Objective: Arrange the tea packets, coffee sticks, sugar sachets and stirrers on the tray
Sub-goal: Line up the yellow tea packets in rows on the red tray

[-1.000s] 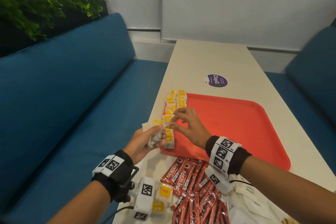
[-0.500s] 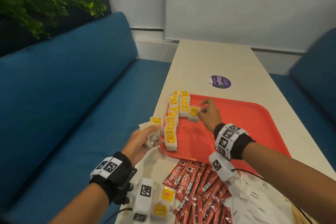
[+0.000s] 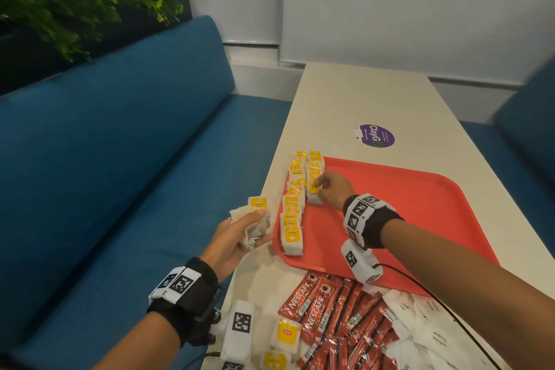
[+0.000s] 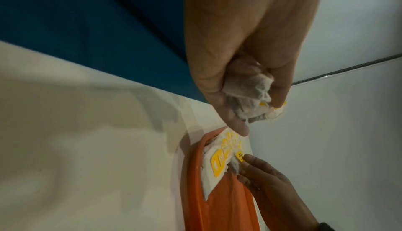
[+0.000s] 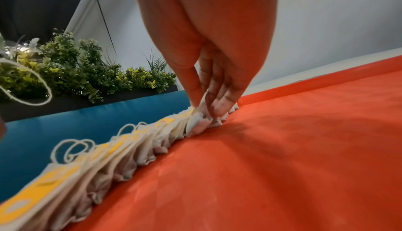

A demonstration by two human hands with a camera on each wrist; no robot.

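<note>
A red tray (image 3: 420,213) lies on the white table. Two rows of yellow-labelled tea packets (image 3: 292,219) run along its left side. My right hand (image 3: 319,189) pinches one tea packet (image 3: 313,195) at the near end of the inner row; the right wrist view shows my right hand (image 5: 202,107) pressing that tea packet (image 5: 199,119) down against the row (image 5: 130,148). Just left of the tray, my left hand (image 3: 258,221) grips a bunch of tea packets (image 3: 255,210), also seen crumpled in my left hand (image 4: 256,107) as a bunch (image 4: 248,95). No stirrers are in view.
Red coffee sticks (image 3: 333,324) lie piled on the table near me. White sugar sachets (image 3: 420,330) lie to their right, and two loose tea packets (image 3: 285,336) to their left. A blue bench (image 3: 120,189) runs along the left. A purple sticker (image 3: 375,136) marks the table beyond the tray.
My right hand took one tea packet from the left hand's bunch, carried it away over the tray and set it down at the inner row. The left hand stayed put.
</note>
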